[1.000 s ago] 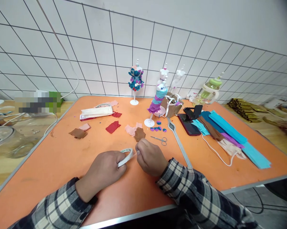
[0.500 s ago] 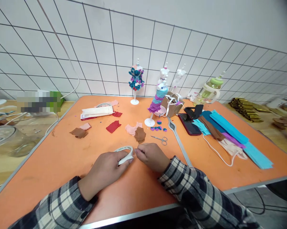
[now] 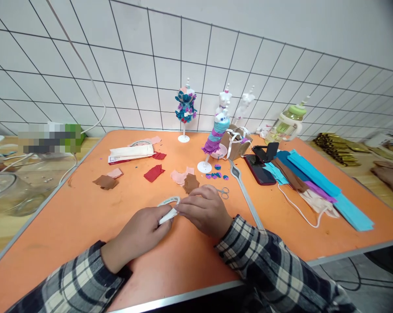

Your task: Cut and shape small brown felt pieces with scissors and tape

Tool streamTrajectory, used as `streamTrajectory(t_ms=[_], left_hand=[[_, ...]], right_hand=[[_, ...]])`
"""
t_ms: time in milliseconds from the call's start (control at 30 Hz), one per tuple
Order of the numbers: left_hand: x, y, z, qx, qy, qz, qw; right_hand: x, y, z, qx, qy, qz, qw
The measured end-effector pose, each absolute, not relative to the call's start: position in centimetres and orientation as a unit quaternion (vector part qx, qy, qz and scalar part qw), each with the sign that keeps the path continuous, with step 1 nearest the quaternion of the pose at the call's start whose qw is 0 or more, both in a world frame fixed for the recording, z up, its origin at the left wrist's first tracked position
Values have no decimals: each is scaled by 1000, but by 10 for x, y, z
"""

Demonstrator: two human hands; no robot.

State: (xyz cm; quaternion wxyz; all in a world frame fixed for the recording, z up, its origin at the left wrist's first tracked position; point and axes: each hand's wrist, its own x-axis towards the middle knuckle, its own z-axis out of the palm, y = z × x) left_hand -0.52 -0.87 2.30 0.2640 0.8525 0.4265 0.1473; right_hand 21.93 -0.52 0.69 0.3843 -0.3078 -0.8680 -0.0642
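Note:
My left hand point(image 3: 140, 230) grips a roll of white tape point(image 3: 168, 216) low over the orange table, thumb on the near side and fingers through the ring. At the roll's right edge my right hand point(image 3: 206, 211) is closed, its fingertips on the tape; the fingers hide what lies between them. Just beyond the hands lie brown fabric pieces point(image 3: 191, 184) and pale pink pieces point(image 3: 179, 176). Small scissors point(image 3: 224, 192) are partly covered by my right hand. A mini dress form point(image 3: 216, 134) in blue and purple fabric stands behind them.
Red fabric point(image 3: 154, 173) and a white packet point(image 3: 131, 151) lie to the left. Another decorated dress form point(image 3: 185, 106) stands at the back. On the right are a phone point(image 3: 260, 171), coloured fabric strips point(image 3: 317, 174) and a green-lidded bottle point(image 3: 289, 121). A grey zipper strip point(image 3: 246, 193) runs toward me.
My right hand has opened out from a tight curl and moved slightly left, its fingers now laid against the roll. The roll has tilted a little in my left hand.

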Motion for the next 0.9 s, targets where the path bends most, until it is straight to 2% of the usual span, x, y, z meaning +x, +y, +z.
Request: streamTrajectory(t_ms=[167, 267, 333, 433, 533, 633, 700, 833, 900], left_hand=[[-2, -14, 23, 858, 421, 125, 266], [-2, -14, 22, 876, 425, 108, 201], [-2, -13, 21, 891, 420, 82, 151], [-3, -12, 20, 919, 364, 71, 135], [-9, -7, 21, 937, 310, 105, 124], [-22, 4, 27, 932, 313, 159, 93], [-35, 12, 33, 917, 340, 197, 66], [-69, 19, 45, 870, 429, 240, 38], [-83, 16, 47, 842, 476, 253, 34]], right_hand=[[217, -13, 9, -310, -864, -126, 376], [215, -16, 11, -330, -876, -90, 339], [213, -15, 11, -347, -878, 11, 328], [213, -10, 11, -333, -848, 233, 339], [218, -7, 15, -268, -787, 432, 350], [228, -6, 20, -210, -730, 573, 308], [240, -3, 23, -243, -717, 575, 308], [279, 8, 19, -418, -702, 403, 412], [301, 12, 13, -497, -687, 324, 420]])
